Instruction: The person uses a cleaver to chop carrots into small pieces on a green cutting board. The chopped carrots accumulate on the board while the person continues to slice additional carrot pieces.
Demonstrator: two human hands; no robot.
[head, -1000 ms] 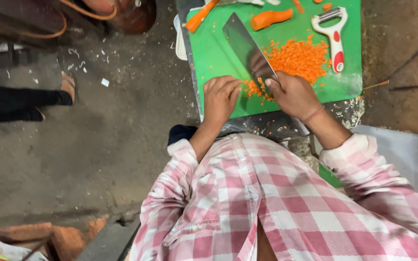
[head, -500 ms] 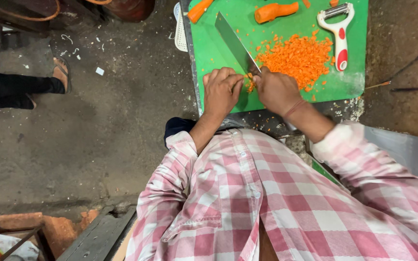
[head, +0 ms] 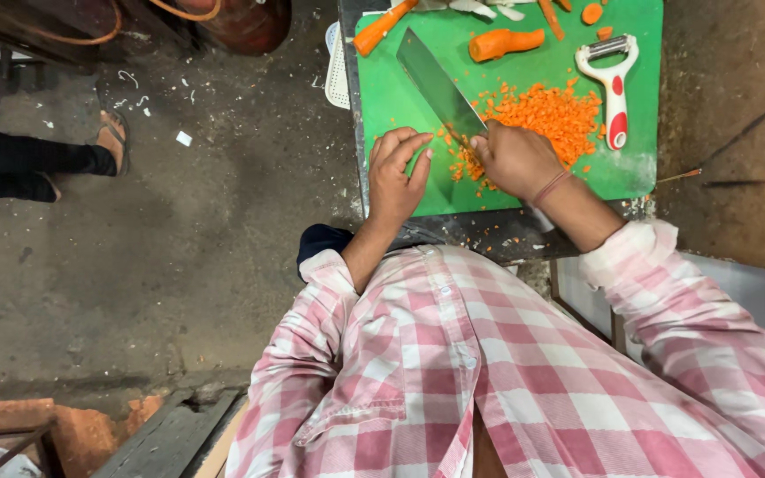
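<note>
My right hand (head: pixel 517 159) grips the handle of a broad cleaver (head: pixel 440 85) whose blade points up and left across a green cutting board (head: pixel 391 97). A heap of finely chopped carrot (head: pixel 546 115) lies just right of the blade. My left hand (head: pixel 397 173) rests flat on the board's near left part, fingers apart, holding nothing. Whole carrot pieces (head: pixel 506 42) lie at the board's far side.
A white and red peeler (head: pixel 614 88) lies on the board's right side. Another carrot (head: pixel 382 26) sits at the far left corner. A person's foot in a sandal (head: pixel 110 137) stands on the concrete floor at left. Bricks (head: pixel 64 425) lie at lower left.
My left hand has let go of the carrot bits and opened flat on the board. The cleaver has swung to a steeper slant, and the view has shifted.
</note>
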